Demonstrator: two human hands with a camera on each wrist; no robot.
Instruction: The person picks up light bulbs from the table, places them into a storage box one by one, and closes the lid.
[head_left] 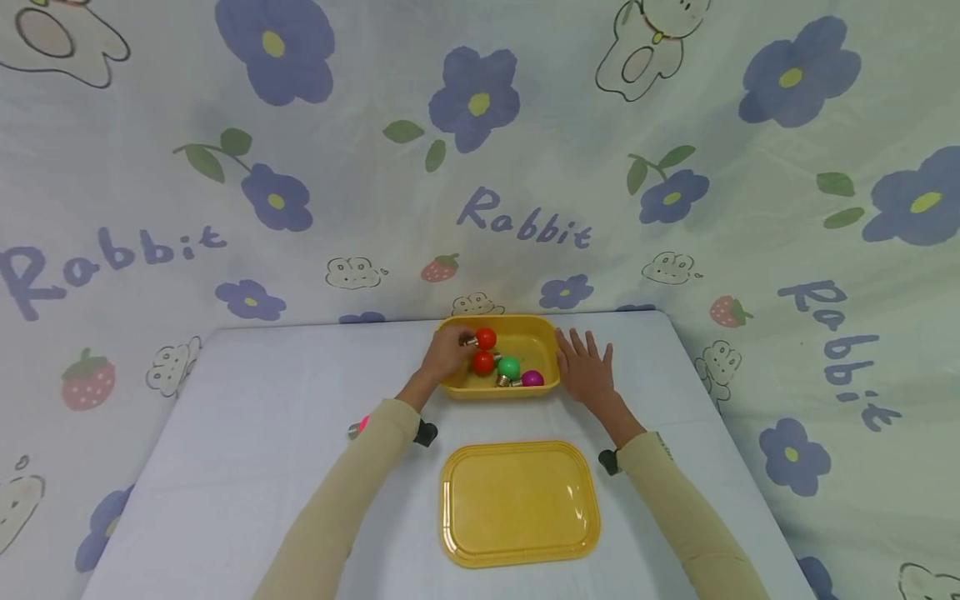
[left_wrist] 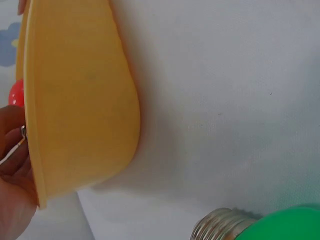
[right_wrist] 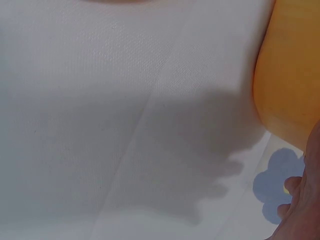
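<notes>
At the left end of the yellow tub (head_left: 540, 389), my left hand (head_left: 447, 350) reaches over the rim and pinches the metal base of a red light bulb (head_left: 487, 337). In the left wrist view that bulb's red globe (left_wrist: 17, 93) shows past the tub wall. Below it in the tub lie another red bulb (head_left: 482, 363), a green bulb (head_left: 509, 368) and a magenta bulb (head_left: 532, 378). My right hand (head_left: 587, 368) rests against the tub's right end with fingers spread and straight.
A yellow lid (head_left: 520, 503) lies flat on the white table in front of the tub. A pink bulb (head_left: 363, 425), partly behind the left sleeve, lies on the left. In the left wrist view a green bulb (left_wrist: 285, 225) lies on the table. Printed cloth hangs behind.
</notes>
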